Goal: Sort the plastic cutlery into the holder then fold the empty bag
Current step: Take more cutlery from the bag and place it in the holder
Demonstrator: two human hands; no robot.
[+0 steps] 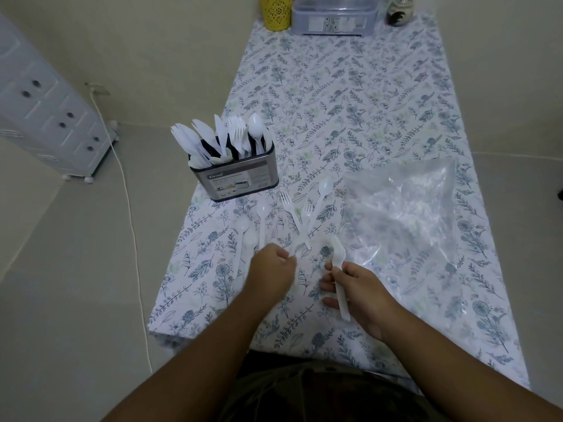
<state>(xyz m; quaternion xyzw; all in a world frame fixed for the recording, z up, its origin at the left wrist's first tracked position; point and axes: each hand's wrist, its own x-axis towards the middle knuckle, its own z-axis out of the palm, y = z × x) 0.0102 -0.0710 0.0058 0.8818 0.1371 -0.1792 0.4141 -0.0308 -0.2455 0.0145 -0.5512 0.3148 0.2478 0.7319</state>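
My right hand (359, 287) pinches a white plastic fork (338, 271) by its handle; my left hand (272, 266) curls over loose cutlery (307, 208) near the holder (240, 178). Light, stiff, slippery pieces, best gripped mid-handle. The bag (405, 208) lies limp, right.

One holder (240, 181) stands on one table (350, 95); the cutlery packed in it overlaps too closely for a count. Loose on the cloth: two forks (289, 208), three spoons, namely one by the forks (323, 190) and two pale ones (243, 226) at left, and one faint further piece whose kind cannot be told. One white utensil (339, 278) lies in the right hand (359, 287). One clear bag (405, 214). Two hands, left (272, 269) included. At the far end: one yellow container (275, 10), one lidded box (335, 15), one small jar (400, 10).
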